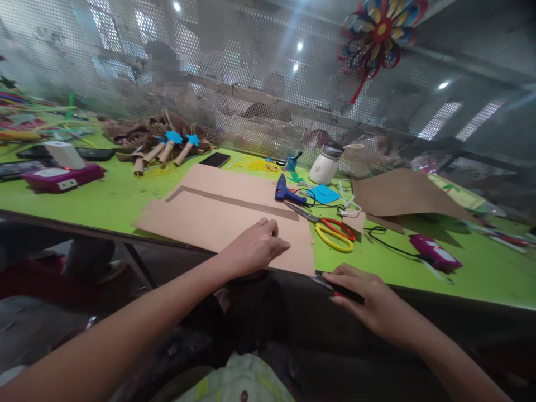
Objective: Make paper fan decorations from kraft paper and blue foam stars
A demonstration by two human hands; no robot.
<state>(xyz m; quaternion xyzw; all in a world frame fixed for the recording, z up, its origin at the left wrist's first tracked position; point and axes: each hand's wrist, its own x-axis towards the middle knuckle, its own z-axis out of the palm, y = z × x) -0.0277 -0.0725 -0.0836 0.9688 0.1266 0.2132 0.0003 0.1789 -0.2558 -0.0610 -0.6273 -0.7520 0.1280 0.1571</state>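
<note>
A brown kraft paper sheet lies at the table's front edge, with a layer folded or laid over it. My left hand presses on its right part, fingers curled and a ring on one of them. My right hand is closed around a utility knife with a black handle and a bit of red. The silver blade points left, at the sheet's near right corner. Scissors with red and yellow handles lie just right of the sheet. Behind them is a blue glue gun.
On the green table stand a white jar and a purple power strip. Blue paper pieces, a phone and paper-wrapped bundles lie toward the back. A second power strip is left. A perforated screen rises behind.
</note>
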